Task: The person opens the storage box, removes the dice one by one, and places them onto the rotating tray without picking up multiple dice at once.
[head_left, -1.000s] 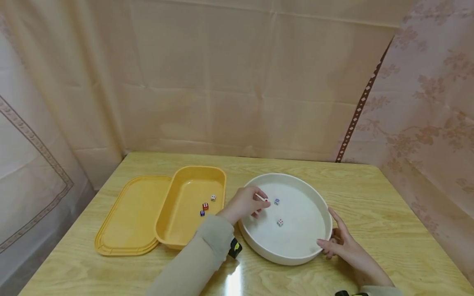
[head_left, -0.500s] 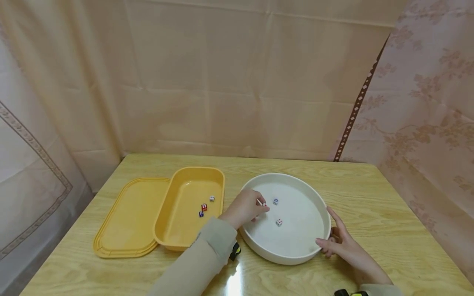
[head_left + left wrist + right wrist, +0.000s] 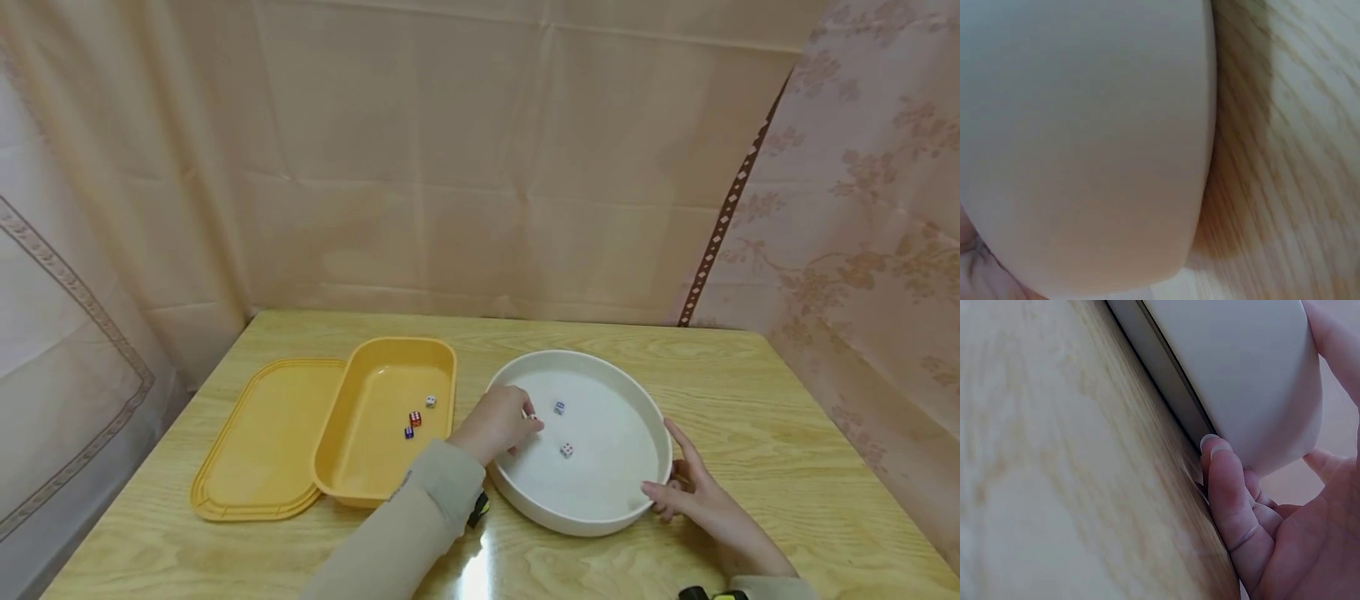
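Observation:
My left hand [image 3: 501, 421] reaches over the left rim of a round white tray [image 3: 607, 500] and pinches a small white die [image 3: 532, 417], mostly covered by the fingers. Inside the tray lie a white die with blue pips [image 3: 559, 407] and a white die with red pips [image 3: 567, 450]. At the tray's right side, my right hand [image 3: 693, 485] grips the rim. In the right wrist view, fingertips [image 3: 1227, 469] curl under the tray's lower edge. The left wrist view is mostly filled by the tray's pale side wall [image 3: 1091, 144].
Left of the tray stands a yellow box [image 3: 367, 467] holding a white die [image 3: 431, 402], a red die [image 3: 415, 419] and a blue die [image 3: 408, 432]. Its yellow lid [image 3: 262, 442] lies beside it, partly under it. Everything is on a wooden table [image 3: 810, 467] before curtains.
My left hand has drawn slightly left and toward me with the pinched die. My right hand and the dice in the tray and the box stay put.

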Motion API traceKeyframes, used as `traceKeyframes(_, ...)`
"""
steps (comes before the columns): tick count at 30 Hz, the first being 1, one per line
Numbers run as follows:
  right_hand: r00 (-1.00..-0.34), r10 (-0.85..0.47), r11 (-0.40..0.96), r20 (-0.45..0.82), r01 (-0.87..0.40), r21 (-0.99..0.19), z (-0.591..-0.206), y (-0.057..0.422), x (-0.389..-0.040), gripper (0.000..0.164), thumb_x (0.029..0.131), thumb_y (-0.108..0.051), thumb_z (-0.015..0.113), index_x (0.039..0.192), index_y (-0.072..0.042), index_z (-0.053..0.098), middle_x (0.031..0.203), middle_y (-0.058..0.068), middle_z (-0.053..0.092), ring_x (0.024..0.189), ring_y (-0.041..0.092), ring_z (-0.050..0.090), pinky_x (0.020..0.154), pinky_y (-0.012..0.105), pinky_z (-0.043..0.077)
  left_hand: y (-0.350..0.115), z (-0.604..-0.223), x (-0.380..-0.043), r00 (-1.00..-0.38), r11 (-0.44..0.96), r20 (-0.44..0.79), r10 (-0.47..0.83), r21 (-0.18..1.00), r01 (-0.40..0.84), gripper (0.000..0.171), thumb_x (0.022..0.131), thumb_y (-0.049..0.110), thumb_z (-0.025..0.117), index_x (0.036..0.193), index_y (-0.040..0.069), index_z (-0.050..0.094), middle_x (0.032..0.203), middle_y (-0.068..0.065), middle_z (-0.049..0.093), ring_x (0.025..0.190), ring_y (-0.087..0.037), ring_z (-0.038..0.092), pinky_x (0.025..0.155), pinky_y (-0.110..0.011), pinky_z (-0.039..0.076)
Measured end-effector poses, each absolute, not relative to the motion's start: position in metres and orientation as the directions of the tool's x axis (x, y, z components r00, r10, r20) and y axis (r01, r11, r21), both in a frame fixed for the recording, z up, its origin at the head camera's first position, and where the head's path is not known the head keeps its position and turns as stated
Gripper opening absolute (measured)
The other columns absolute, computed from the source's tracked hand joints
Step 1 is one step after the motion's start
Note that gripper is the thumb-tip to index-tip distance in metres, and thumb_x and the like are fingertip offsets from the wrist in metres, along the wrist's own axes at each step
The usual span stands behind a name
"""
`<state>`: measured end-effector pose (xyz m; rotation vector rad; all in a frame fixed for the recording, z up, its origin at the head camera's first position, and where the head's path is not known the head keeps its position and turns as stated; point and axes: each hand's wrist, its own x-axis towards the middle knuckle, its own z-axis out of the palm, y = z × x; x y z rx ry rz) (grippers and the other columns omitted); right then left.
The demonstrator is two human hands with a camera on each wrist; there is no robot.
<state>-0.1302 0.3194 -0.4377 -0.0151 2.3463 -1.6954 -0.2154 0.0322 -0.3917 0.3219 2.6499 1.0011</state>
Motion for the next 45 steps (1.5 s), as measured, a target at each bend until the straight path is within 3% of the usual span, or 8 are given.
traceKeyframes(17,-0.969,-0.146,0.332,-0.2,0.142,-0.932,-0.434,0.319,-0.131,0.101,0.093,-0.012,0.067,0.158,-0.022,-0.01,0.101,0.016,0.051,0.073,0.016,0.059,0.065,0.03,0.054,0.032,-0.39,-0.217,-0.932,0.735,-0.189,0.308,0.67,0.107,0.015,0.093,0.021,0.07,0.097,0.007,0.067,0.075,-0.003,0.059,0.049,-0.015,0.056,0.049,-0.024,0.046)
traceKeyframes(28,-0.96,-0.146,0.326,-0.238,0.181,-0.928,-0.434,0.318,-0.131,0.103,0.093,-0.015,0.068,0.158,-0.024,-0.012,0.104,0.015,0.051,0.075,0.016,0.059,0.067,0.029,0.054,0.022,-0.388,-0.221,-0.913,0.551,-0.236,0.334,0.834,-0.014,0.02,0.092,0.029,0.072,0.101,0.012,0.07,0.081,-0.008,0.066,0.059,-0.017,0.06,0.059,-0.029,0.057)
traceKeyframes(39,-0.96,-0.137,0.333,-0.245,0.188,-0.924,-0.434,0.319,-0.128,0.103,0.094,-0.015,0.067,0.158,-0.024,-0.013,0.103,0.015,0.051,0.075,0.015,0.059,0.067,0.029,0.054,0.0,-0.366,-0.225,-0.927,0.435,-0.17,0.333,0.9,-0.009,0.019,0.094,0.03,0.068,0.104,0.014,0.071,0.095,-0.006,0.07,0.081,-0.023,0.065,0.065,-0.029,0.057)
traceKeyframes(45,-0.964,-0.132,0.331,-0.231,0.177,-0.927,-0.435,0.32,-0.13,0.102,0.093,-0.015,0.067,0.158,-0.025,-0.011,0.103,0.015,0.051,0.075,0.016,0.059,0.067,0.029,0.054,-0.011,-0.354,-0.228,-0.933,0.378,-0.124,0.337,0.926,0.013,0.024,0.097,0.029,0.065,0.11,0.009,0.07,0.103,-0.014,0.071,0.083,-0.028,0.065,0.064,-0.027,0.057)
